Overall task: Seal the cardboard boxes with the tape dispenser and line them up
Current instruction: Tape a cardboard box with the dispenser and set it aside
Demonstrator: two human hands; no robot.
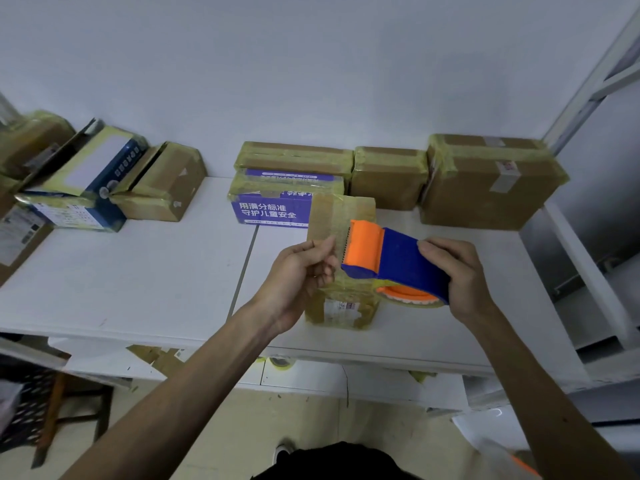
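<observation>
At far left I see a cluster of boxes [104,181] on the table [138,271], some cut off by the frame edge. My left forearm comes up from the near edge, wrist bent. The left hand [304,268] has its fingers curled and its thumb and forefinger pinched on the tape end [337,244] just by the orange blade; the film is clear and hard to make out. Under both hands, near the table's middle, stands the box [341,213], its middle hidden by the hand and the dispenser [391,261]. The dispenser is held tilted over the box, blade to the left, its roll partly hidden. My right hand [457,271] grips the blue handle, fingers wrapped round it and thumb on top. A row of taped boxes [485,181] lines the far wall to the right.
</observation>
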